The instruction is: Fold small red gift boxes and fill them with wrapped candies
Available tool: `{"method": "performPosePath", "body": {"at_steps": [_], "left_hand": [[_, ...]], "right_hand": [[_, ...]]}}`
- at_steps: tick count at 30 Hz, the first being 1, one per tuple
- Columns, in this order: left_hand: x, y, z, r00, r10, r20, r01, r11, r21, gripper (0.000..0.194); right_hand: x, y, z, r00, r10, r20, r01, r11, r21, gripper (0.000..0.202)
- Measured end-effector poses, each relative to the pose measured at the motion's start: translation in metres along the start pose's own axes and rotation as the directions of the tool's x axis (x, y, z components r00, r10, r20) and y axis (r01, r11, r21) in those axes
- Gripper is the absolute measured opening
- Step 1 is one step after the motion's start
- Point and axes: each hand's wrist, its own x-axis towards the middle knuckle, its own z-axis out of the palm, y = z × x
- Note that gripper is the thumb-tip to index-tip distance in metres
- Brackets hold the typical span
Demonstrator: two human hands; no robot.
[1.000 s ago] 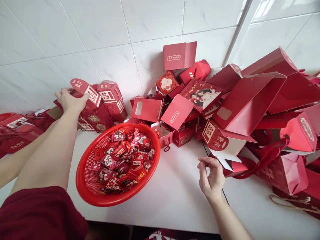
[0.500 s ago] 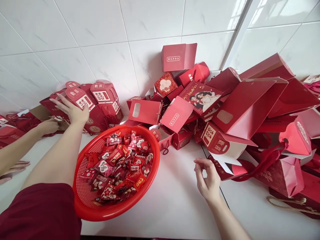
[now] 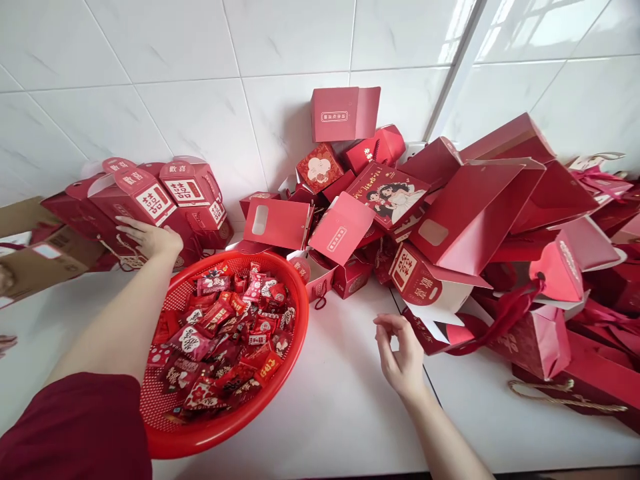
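Note:
My left hand (image 3: 153, 241) reaches across to the stacked red gift boxes (image 3: 131, 193) at the left, fingers spread and lying against the front of one. Nothing is gripped in it. Over the white table my right hand (image 3: 400, 350) hovers with thumb and forefinger curled towards each other; whether anything sits between the fingertips cannot be made out. Between my arms stands a red plastic basket (image 3: 295, 347) holding many wrapped candies (image 3: 225, 340). Just behind it lies an open box with a white inside (image 3: 320, 273).
A heap of open red boxes (image 3: 475, 213) fills the back right, with ribbons and a rope handle (image 3: 565, 397). At the far left, another person's hand (image 3: 6, 279) is at a brown cardboard box (image 3: 45, 267). A tiled wall (image 3: 190, 40) rises behind.
The view has shifted, so most things sit further left. My left hand has moved lower on the boxes. The cardboard box at the far left has moved away from the stack, with the other person's hand.

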Motion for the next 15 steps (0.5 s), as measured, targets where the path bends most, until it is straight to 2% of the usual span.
{"method": "performPosePath", "body": {"at_steps": [3,6,9,11,13,15], "left_hand": [[0.007,-0.004,-0.003,0.966,-0.23,-0.118,0.234,0.972,0.016,0.094],[0.012,-0.004,-0.007,0.946,-0.306,-0.105,0.31,0.951,0.015,0.098],[0.002,0.011,-0.006,0.914,-0.383,-0.134,0.388,0.922,0.011,0.111],[-0.02,0.036,-0.003,0.954,-0.281,-0.103,0.286,0.957,0.045,0.114],[-0.053,0.071,-0.001,0.998,-0.059,0.031,0.056,0.994,0.09,0.11],[-0.09,0.111,-0.002,0.978,0.022,0.209,-0.05,0.99,0.129,0.102]], "right_hand": [[0.003,-0.002,0.0,1.0,-0.028,0.001,0.028,1.0,0.011,0.018],[0.006,-0.007,0.0,0.999,-0.05,0.003,0.05,0.999,-0.001,0.018],[0.008,-0.013,-0.001,0.997,-0.072,0.027,0.072,0.997,0.004,0.02],[0.009,-0.016,-0.002,0.995,-0.087,0.045,0.086,0.996,0.028,0.021],[0.009,-0.018,-0.002,0.993,-0.102,0.059,0.098,0.994,0.056,0.023],[0.009,-0.018,-0.003,0.992,-0.111,0.066,0.106,0.992,0.074,0.024]]}}
